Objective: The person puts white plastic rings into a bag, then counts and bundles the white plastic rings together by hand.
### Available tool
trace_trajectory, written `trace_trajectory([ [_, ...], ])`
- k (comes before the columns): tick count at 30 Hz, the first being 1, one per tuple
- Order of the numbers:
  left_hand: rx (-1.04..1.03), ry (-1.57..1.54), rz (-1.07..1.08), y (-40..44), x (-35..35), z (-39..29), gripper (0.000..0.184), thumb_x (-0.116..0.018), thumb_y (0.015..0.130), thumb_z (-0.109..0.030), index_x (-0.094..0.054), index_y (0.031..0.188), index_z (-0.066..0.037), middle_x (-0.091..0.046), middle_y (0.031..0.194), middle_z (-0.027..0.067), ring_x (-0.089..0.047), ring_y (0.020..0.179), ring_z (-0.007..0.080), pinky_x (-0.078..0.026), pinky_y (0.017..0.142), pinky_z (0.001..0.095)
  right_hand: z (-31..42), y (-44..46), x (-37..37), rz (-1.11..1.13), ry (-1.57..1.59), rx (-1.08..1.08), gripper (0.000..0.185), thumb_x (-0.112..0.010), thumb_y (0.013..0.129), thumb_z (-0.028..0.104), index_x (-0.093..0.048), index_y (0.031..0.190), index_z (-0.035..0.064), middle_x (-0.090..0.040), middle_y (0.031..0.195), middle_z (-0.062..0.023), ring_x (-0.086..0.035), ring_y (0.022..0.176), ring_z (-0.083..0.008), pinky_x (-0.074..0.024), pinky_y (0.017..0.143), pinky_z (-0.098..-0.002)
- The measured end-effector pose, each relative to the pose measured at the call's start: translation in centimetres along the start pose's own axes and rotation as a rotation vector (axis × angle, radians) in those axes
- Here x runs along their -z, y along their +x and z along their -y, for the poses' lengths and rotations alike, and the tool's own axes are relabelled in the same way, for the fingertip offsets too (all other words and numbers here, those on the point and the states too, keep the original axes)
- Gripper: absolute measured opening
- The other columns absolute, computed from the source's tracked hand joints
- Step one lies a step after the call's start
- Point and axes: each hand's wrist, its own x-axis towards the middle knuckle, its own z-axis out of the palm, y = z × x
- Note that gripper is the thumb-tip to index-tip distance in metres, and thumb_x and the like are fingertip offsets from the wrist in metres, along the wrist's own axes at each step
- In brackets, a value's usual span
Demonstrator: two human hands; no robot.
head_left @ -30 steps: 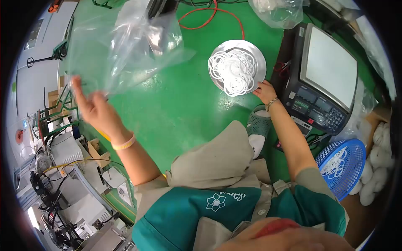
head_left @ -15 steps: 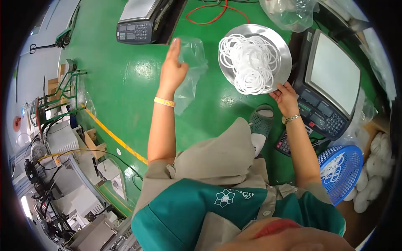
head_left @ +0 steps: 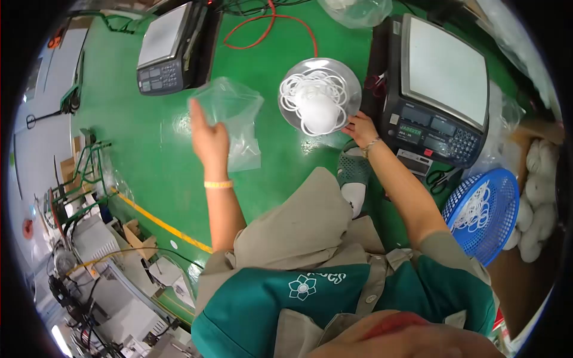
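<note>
My right hand [head_left: 360,127] grips the lower right rim of a round metal pan [head_left: 354,89], thumb and fingers closed on its edge. White plastic rings [head_left: 319,101] are heaped in the pan, blurred in places, and the heap reaches the near rim. To the left, my left hand [head_left: 210,140] holds a clear plastic bag [head_left: 242,128], which hangs spread out to the right of the fingers. Its index finger points away from me; the other fingers are mostly hidden. The pan and the bag are apart, side by side over the green floor.
A digital scale [head_left: 444,77] stands at the right, with black scissors [head_left: 443,179] near it. A blue basket [head_left: 510,209] of white rings sits below, beside bundled white items [head_left: 537,203]. Another scale [head_left: 164,51] and a red hose [head_left: 262,37] lie ahead.
The view has shifted, and the pan appears lower and further left, nearer the bag. The bag is spread wider beside my left hand. The heap of rings has slumped towards the near rim.
</note>
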Motion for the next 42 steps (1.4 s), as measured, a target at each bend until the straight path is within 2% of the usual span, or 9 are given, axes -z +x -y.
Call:
trace_trajectory([
  [6,-0.332,0.012,-0.334,1.4,6.3,-6.0,0.054,-0.043,0.066,0.009,-0.049,0.118,-0.002,-0.051,0.12,0.0094,-0.049,0.08,0.0128,-0.035,0.053,0.0207,-1.7,1.8,1.5,0.152,0.005,-0.055,0.019,-0.055,0.078,0.007,-0.051,0.097,0.0076,-0.057,0.093,-0.0055,-0.055,0.085,-0.0159,-0.0442,0.075,-0.0273],
  [8,-0.399,0.044,-0.383,1.2,8.9,-9.3,0.051,-0.039,0.068,0.01,-0.051,0.116,-0.002,-0.053,0.117,0.0066,-0.033,0.058,0.0074,-0.031,0.049,0.0199,0.1,-1.8,1.1,0.118,-0.499,-0.015,0.022,-0.056,0.078,0.008,-0.053,0.099,0.0065,-0.056,0.083,-0.002,-0.05,0.068,-0.0091,-0.0421,0.063,-0.0231],
  [11,-0.339,-0.449,-0.468,0.0,11.1,-16.1,0.046,-0.04,0.068,0.009,-0.053,0.113,0.002,-0.056,0.112,0.0061,-0.026,0.051,0.0044,-0.022,0.044,0.0173,3.3,-10.0,3.7,0.175,-0.716,0.531,0.02,-0.058,0.075,0.02,-0.062,0.087,0.0052,-0.063,0.081,-0.0104,-0.059,0.075,-0.0177,-0.0454,0.069,-0.029],
  [14,-0.488,-0.608,-0.322,-0.8,13.1,-19.1,0.046,-0.04,0.071,0.004,-0.045,0.116,0.01,-0.048,0.12,0.015,-0.031,0.055,0.0061,-0.025,0.051,0.0186,8.4,-18.3,9.1,-0.286,-0.865,1.179,0.008,-0.058,0.071,0.012,-0.06,0.073,0.0049,-0.059,0.069,-0.0083,-0.057,0.064,-0.0154,-0.0452,0.06,-0.0278],
  [20,-0.594,-0.855,-0.198,-3.6,14.0,-26.3,0.04,-0.04,0.076,0.001,-0.044,0.113,0.015,-0.048,0.118,0.0218,-0.033,0.057,0.0094,-0.027,0.052,0.0195,8.5,-23.0,34.5,-1.263,-0.509,0.981,0.015,-0.055,0.076,0.016,-0.061,0.075,0.0022,-0.062,0.071,-0.0102,-0.058,0.066,-0.0187,-0.0447,0.062,-0.0288],
  [23,-0.609,-0.92,-0.111,-4.8,14.6,-29.0,0.039,-0.04,0.077,0.001,-0.045,0.112,0.016,-0.048,0.118,0.0218,-0.033,0.057,0.0098,-0.028,0.052,0.0196,1.9,-25.5,45.1,-1.489,-0.82,0.355,0.058,-0.063,0.066,0.045,-0.053,0.113,0.011,-0.048,0.117,-0.0201,-0.044,0.111,-0.0297,-0.0355,0.091,-0.0354],
  [26,-0.57,-0.818,-0.023,-7.5,14.9,-32.4,0.042,-0.038,0.076,-0.001,-0.043,0.115,0.014,-0.046,0.121,0.0203,-0.033,0.056,0.006,-0.026,0.049,0.0158,-0.8,-26.7,47.9,-1.447,-0.526,0.106,0.095,-0.064,0.058,0.06,-0.026,0.134,0.018,-0.014,0.136,-0.0286,-0.011,0.127,-0.0406,-0.0121,0.103,-0.0454],
  [36,-0.499,-0.945,0.334,-14.7,14.6,-37.4,0.054,-0.044,0.068,0.003,-0.037,0.12,0.011,-0.039,0.121,0.0321,-0.041,0.049,0.0076,-0.035,0.041,0.0164,6.5,-23.1,40.8,-0.618,-1.158,0.168,0.102,-0.054,0.054,0.075,-0.02,0.136,0.0244,-0.01,0.136,-0.0309,-0.006,0.127,-0.0455,-0.0097,0.102,-0.0496],
  [42,-0.569,-0.876,0.775,-15.1,14.1,-37.8,0.032,-0.045,0.07,0.005,-0.055,0.101,0.007,-0.047,0.116,0.0259,-0.052,0.068,0.0142,-0.042,0.06,0.0226,1.5,-26.2,40.5,-0.373,-1.097,0.296,0.1,-0.059,0.059,0.069,-0.013,0.137,0.0269,0.0,0.137,-0.0301,0.002,0.125,-0.049,-0.0105,0.102,-0.0503],
])
